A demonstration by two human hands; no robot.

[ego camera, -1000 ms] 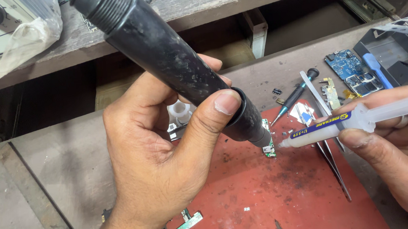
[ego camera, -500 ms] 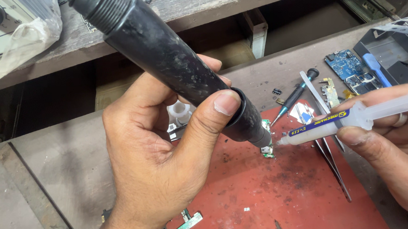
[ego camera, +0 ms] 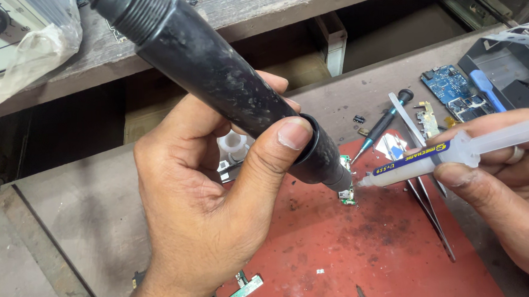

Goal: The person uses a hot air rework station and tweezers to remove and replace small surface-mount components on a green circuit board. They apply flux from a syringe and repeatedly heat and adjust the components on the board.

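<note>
My left hand (ego camera: 212, 194) grips a thick black hot-air wand (ego camera: 211, 72), its nozzle pointing down at a small green circuit board (ego camera: 347, 193) on a red work mat (ego camera: 356, 253). My right hand (ego camera: 518, 194) holds a clear syringe with a blue label (ego camera: 436, 156), its tip touching or almost touching the small board from the right. The wand's nozzle hides part of the board.
Tweezers (ego camera: 423, 188) and a small screwdriver (ego camera: 382, 126) lie on the mat's right side. A blue phone board (ego camera: 450, 88) and a grey metal holder (ego camera: 510, 60) sit at the right. A white spool (ego camera: 235, 145) sits behind my left hand. A green strip board (ego camera: 244, 289) lies near the front edge.
</note>
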